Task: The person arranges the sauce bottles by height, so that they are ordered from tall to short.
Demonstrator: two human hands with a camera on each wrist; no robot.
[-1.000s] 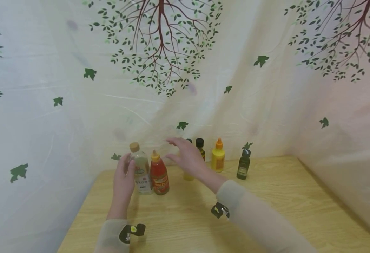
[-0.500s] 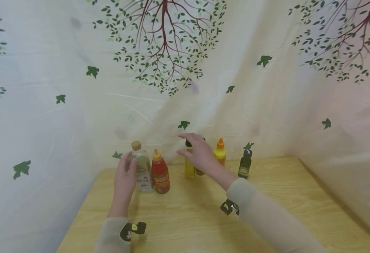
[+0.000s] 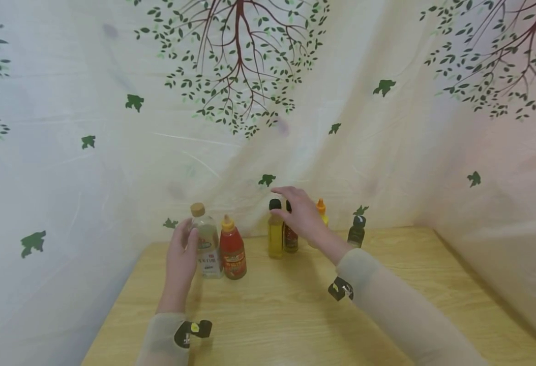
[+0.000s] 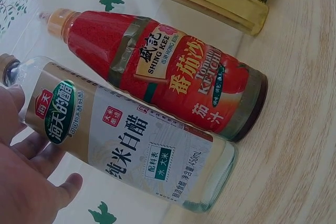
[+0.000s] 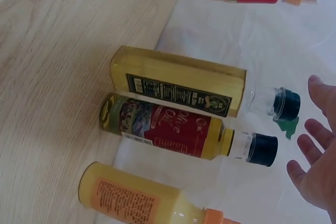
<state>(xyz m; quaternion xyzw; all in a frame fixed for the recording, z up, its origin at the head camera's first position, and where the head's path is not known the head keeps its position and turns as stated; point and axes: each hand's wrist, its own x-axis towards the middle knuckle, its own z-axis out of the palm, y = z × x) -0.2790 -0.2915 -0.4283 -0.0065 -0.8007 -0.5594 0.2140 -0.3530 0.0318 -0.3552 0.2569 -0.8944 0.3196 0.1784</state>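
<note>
My left hand (image 3: 181, 256) is at the upper left side of a clear white rice vinegar bottle (image 4: 121, 135), with the thumb in front near the neck and the fingers curved behind its edge. Right beside this bottle stands a red ketchup bottle (image 3: 233, 251). My right hand (image 3: 302, 213) is raised, thumb and fingers spread apart with nothing between them. It is nearest to two dark-capped oil bottles: a square yellow oil bottle (image 5: 178, 80) and a red-labelled olive oil bottle (image 5: 168, 128). In the head view it partly covers the olive oil bottle.
A yellow squeeze bottle (image 5: 131, 195) with an orange tip stands right of the oils, mostly behind my right hand in the head view. Farther right is a small dark bottle (image 3: 356, 233). The wooden table (image 3: 249, 320) ends against a leaf-printed curtain (image 3: 158, 168).
My right hand has moved to the right, from beside the ketchup to over the oil bottles, uncovering the square oil bottle. The left hand stays at the vinegar bottle.
</note>
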